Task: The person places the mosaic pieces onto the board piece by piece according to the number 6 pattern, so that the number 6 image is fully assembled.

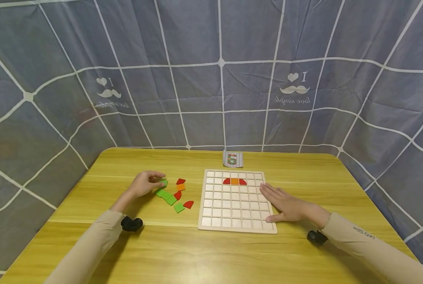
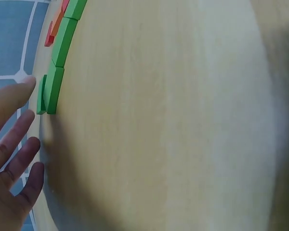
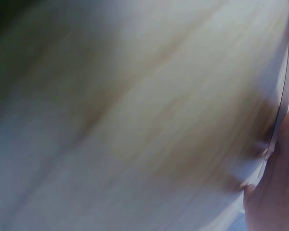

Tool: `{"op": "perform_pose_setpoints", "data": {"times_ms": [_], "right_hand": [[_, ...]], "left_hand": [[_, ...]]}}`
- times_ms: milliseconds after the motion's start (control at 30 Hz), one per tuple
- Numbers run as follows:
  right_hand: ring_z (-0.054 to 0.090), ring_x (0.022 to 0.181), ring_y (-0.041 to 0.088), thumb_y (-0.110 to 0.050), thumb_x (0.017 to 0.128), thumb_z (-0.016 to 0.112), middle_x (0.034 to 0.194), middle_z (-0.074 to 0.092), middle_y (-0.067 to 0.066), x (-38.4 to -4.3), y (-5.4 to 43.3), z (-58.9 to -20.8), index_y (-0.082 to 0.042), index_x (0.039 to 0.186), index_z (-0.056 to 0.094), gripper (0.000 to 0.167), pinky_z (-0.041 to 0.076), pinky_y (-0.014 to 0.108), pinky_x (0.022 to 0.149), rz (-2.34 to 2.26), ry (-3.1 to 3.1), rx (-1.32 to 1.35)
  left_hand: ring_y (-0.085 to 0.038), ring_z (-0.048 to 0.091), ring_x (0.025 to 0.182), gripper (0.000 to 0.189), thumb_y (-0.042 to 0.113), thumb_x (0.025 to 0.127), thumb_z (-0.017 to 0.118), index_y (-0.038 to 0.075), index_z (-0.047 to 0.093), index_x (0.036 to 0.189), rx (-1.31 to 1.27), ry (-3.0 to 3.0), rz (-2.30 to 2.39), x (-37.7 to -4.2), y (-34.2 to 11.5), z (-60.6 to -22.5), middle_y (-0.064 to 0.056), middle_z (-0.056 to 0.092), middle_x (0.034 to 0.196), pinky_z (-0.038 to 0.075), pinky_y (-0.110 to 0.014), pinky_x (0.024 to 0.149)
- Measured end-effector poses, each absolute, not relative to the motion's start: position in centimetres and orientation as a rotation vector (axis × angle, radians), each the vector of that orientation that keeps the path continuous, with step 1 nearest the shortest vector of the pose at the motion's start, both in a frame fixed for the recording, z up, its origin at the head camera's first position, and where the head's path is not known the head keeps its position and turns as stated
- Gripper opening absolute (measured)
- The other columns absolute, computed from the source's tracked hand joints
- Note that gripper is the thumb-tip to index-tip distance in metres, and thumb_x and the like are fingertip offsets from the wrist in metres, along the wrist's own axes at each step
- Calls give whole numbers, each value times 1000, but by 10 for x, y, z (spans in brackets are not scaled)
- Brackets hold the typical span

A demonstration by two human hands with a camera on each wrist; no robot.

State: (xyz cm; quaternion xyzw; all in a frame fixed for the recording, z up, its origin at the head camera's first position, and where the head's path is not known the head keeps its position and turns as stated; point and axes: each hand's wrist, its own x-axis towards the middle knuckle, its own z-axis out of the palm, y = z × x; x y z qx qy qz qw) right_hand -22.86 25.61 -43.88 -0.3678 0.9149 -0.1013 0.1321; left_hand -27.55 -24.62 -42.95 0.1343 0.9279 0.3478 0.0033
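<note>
My left hand (image 1: pixel 145 185) reaches over the left part of the table, thumb and fingers apart around a green square tile (image 1: pixel 165 183). In the left wrist view the thumb tip is right at the edge of that tile (image 2: pixel 42 95), which leans close against a row of green tiles (image 2: pixel 63 42). My right hand (image 1: pixel 286 203) lies flat, fingers outstretched, on the right edge of the wooden grid board (image 1: pixel 235 229). On the board's upper part, an orange square (image 1: pixel 234 181) sits between two red quarter-round tiles (image 1: pixel 227 181).
Between the left hand and the board lie loose red quarter-round tiles (image 1: pixel 188 204), an orange tile (image 1: pixel 181 187) and another green tile (image 1: pixel 179 207). A small paper card with a coloured pattern (image 1: pixel 233 159) stands behind the board. A grey curtain (image 1: pixel 204 86) hangs behind the table.
</note>
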Motion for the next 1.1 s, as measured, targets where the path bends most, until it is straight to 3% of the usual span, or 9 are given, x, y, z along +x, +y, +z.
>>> {"op": "perform_pose_setpoints", "data": {"times_ms": [300,667,867,1100], "right_hand": [[6,147,41,-58,90,53,160,3,23,-228,255,-438,3,153,8,99,14,59,115,-293,2646,-1060],[5,147,41,-57,90,54,160,2,23,-230,257,-440,3,153,7,99,13,59,115,-299,2644,-1069],[5,147,41,-57,91,54,160,2,23,-231,258,-440,3,153,7,98,13,59,115,-295,2642,-1070],[5,148,40,-57,91,54,160,2,22,-230,258,-440,3,153,7,98,13,59,115,-296,2639,-1066]], "left_hand": [[-31,64,99,33,14,87,70,0,68,116,464,2885,1051,-278,-248,-434,-20,68,114,51,-46,87],[-18,62,84,33,15,86,71,-2,69,114,471,2892,944,-283,-248,-430,-20,69,109,45,-26,69],[-16,53,74,32,19,86,72,1,71,112,444,2946,827,-283,-244,-425,-17,70,105,41,-28,65],[-18,58,78,33,20,85,72,1,71,112,441,2958,777,-283,-244,-424,-17,70,106,43,-28,66]]}}
